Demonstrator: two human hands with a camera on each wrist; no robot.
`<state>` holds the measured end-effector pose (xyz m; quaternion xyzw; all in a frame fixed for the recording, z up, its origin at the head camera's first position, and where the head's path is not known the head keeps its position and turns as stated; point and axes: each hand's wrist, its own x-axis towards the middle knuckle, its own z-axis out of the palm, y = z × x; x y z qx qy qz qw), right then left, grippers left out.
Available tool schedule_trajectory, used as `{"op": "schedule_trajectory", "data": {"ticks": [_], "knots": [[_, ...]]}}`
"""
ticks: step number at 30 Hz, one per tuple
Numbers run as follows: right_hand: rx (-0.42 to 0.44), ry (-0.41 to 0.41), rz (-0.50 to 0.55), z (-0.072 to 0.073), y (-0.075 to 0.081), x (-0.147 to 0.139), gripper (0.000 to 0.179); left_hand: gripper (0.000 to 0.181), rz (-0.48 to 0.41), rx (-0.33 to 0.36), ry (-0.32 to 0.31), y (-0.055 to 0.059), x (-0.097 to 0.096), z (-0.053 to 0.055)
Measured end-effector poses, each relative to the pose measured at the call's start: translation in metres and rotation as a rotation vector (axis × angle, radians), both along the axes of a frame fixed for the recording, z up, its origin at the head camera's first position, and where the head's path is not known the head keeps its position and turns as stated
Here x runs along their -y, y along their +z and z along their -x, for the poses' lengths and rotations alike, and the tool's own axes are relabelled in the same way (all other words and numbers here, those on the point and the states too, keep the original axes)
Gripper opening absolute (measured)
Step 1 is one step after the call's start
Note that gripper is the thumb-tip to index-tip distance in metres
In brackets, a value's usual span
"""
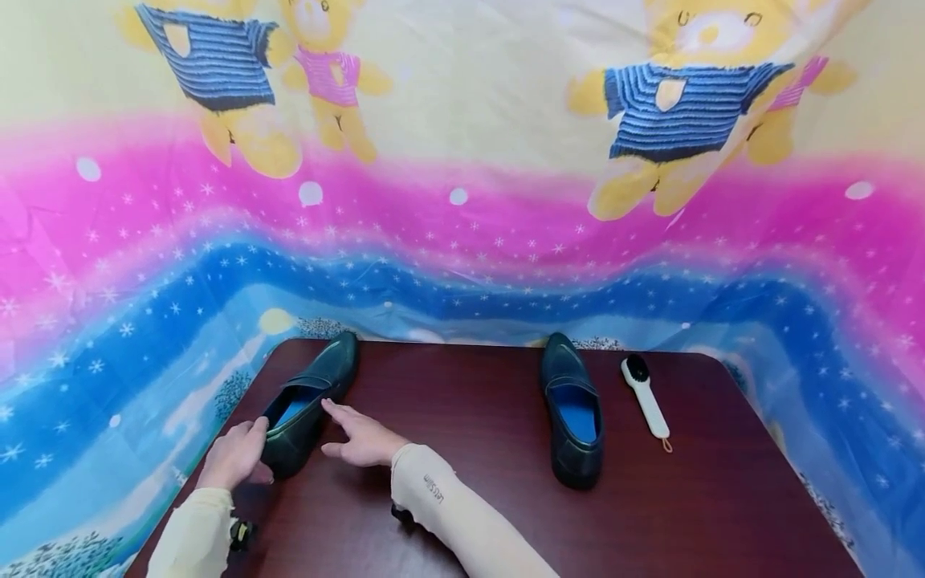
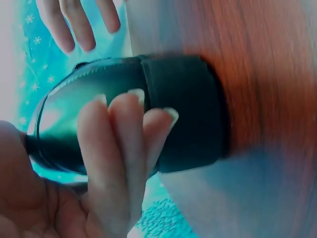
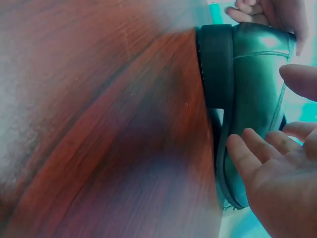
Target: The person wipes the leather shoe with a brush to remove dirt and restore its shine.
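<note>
A dark green-black loafer (image 1: 328,373) with a blue insole stands at the table's left, toe toward the back. At its heel is my left hand (image 1: 234,453), with the thumb side by the collar. In the left wrist view, several fingers (image 2: 116,144) extend loosely in front of the shoe's back; whether they touch it I cannot tell. My right hand (image 1: 364,437) is on the shoe's right side, fingers extended and spread, fingertips at the side of the upper. The right wrist view shows these fingers (image 3: 247,158) beside the green leather and the thumb apart.
A matching loafer (image 1: 571,409) stands right of the middle on the brown table (image 1: 462,449). Further right lies a white-handled brush (image 1: 650,405) with black bristles and a hanging loop. A patterned cloth (image 1: 462,241) with printed bears hangs behind and around the table.
</note>
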<state>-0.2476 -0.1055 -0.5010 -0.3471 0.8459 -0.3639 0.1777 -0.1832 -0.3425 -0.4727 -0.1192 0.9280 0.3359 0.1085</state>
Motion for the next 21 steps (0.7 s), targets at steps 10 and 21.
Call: {"op": "schedule_trajectory", "data": {"ticks": [10,21], "knots": [[-0.158,-0.118,-0.093,0.0,0.032,-0.053,0.063,0.068,0.524,-0.349,0.196,0.028,-0.039,-0.007],[-0.361,-0.368,-0.11,0.027,0.1,-0.217,0.052,0.027,0.444,-0.885,-0.286,0.032,-0.179,0.013]]}}
